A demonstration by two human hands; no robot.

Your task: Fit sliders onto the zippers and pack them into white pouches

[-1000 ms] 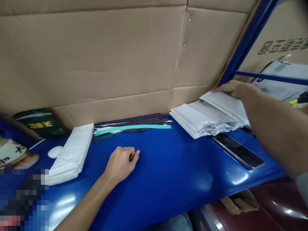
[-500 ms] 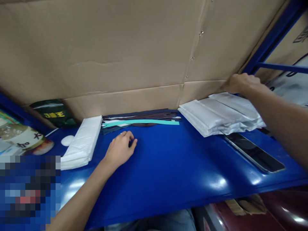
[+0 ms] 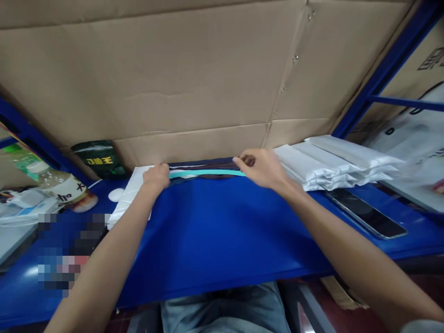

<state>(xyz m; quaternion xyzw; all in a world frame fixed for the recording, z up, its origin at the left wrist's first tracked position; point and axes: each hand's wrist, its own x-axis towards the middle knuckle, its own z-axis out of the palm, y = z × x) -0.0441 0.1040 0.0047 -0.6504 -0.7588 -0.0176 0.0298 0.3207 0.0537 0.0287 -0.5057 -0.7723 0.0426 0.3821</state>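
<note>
A bundle of long, flat fabric strips lies along the back of the blue table, against the cardboard. One teal strip (image 3: 208, 172) runs in front of several dark strips (image 3: 217, 165) and bows slightly upward between my hands. My left hand (image 3: 157, 178) is closed over the left end of the bundle, beside the left stack of white packets (image 3: 133, 189). At the right end, my right hand (image 3: 262, 167) has its fingers curled, thumb and forefinger close together. It covers the strips' right ends, and its grip is partly hidden and slightly blurred.
More white packets (image 3: 326, 157) are stacked at the right, with a phone (image 3: 367, 212) in front. To the left stand a drink bottle (image 3: 71, 189), a dark green pouch (image 3: 99, 159) and a white round object (image 3: 116, 194). Cardboard (image 3: 194, 74) walls the back; blue frame bars (image 3: 378, 64) border the sides.
My right hand has come left and down from beyond the right packets to the strips' right end. My left hand has moved forward onto their left end. The view has shifted slightly.
</note>
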